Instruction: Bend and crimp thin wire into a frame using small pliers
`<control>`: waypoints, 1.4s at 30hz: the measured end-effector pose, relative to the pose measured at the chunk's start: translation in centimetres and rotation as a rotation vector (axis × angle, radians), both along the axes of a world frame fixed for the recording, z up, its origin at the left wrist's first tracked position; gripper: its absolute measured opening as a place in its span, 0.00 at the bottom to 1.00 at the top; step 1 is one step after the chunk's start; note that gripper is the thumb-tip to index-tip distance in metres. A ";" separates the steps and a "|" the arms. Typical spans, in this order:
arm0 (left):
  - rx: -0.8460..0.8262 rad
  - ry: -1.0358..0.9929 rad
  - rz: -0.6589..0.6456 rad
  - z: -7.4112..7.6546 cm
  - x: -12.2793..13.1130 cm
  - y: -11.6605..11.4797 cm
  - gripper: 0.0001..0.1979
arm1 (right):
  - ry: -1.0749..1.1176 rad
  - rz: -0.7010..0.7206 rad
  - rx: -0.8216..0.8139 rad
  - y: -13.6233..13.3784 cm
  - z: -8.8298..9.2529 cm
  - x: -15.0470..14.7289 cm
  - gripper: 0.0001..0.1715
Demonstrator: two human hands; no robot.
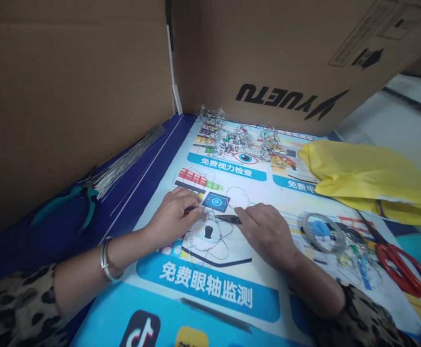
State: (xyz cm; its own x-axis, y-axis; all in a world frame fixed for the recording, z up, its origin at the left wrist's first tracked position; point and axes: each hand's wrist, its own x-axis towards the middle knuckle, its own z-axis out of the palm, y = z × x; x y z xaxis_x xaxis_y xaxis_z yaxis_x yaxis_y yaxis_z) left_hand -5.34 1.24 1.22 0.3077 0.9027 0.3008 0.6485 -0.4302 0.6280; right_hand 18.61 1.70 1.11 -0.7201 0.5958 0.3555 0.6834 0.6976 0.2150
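My left hand rests on a printed poster with its fingers pinched on thin wire that loops up and down around the hands. My right hand is closed round small dark pliers, whose tips point left toward the left fingertips. More fine wire trails below the hands. A silver bangle sits on my left wrist.
Teal-handled pliers and a bundle of straight wires lie at left by a cardboard wall. Finished wire pieces sit at the back. A yellow bag, a wire coil and red scissors lie right.
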 end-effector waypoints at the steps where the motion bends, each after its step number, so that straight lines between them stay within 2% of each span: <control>1: -0.003 -0.007 -0.001 0.0 0.0 0.0 0.08 | -0.001 0.006 0.000 0.0 0.0 0.0 0.13; 7: -0.060 -0.011 -0.005 0.2 0.1 -0.3 0.08 | 0.089 0.027 -0.039 0.0 -0.2 0.0 0.13; 13: -0.277 -0.023 0.092 1.1 0.3 -1.2 0.09 | 0.212 -0.025 -0.151 0.1 -0.9 0.0 0.13; 19: -0.543 -0.257 0.089 2.5 0.8 -2.0 0.08 | 0.256 -0.068 -0.241 0.1 -1.0 -0.1 0.14; 22: -0.617 -0.323 0.064 2.7 1.0 -2.2 0.08 | 0.271 -0.066 -0.254 0.1 -1.0 -0.1 0.14; 30: -0.691 -0.373 0.049 1.9 1.3 -2.0 0.05 | 0.289 -0.049 -0.217 0.1 -1.2 -0.1 0.14; 42: -0.733 -0.358 0.067 2.2 1.6 -1.7 0.02 | 0.267 -0.030 -0.101 0.0 -1.1 -0.1 0.12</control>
